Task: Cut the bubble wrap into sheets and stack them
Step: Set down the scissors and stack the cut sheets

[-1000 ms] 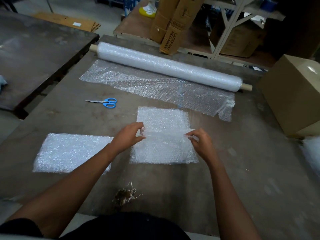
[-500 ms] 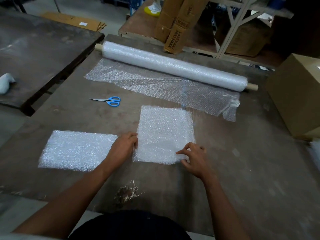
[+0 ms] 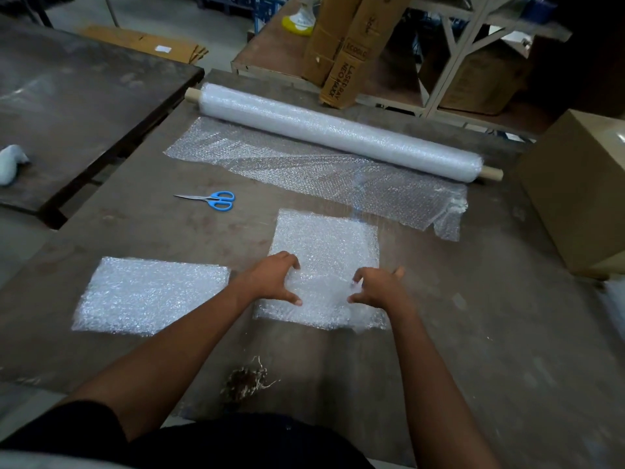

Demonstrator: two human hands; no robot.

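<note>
1. The left hand (image 3: 270,279) and right hand (image 3: 377,287) rest on the near half of a cut bubble wrap sheet (image 3: 329,245), fingers spread and pressing it flat, grasping nothing.
2. That sheet lies mid-bench (image 3: 473,333); a second cut sheet (image 3: 148,294) lies just to its left.
3. The bubble wrap roll (image 3: 338,133) lies at the far side, partly unrolled.
4. Blue-handled scissors (image 3: 213,199) lie apart from both hands.

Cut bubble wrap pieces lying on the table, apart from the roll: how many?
2: one pile under both hands at centre, one to its left. Each may hold several stacked sheets; layers cannot be told apart.
</note>
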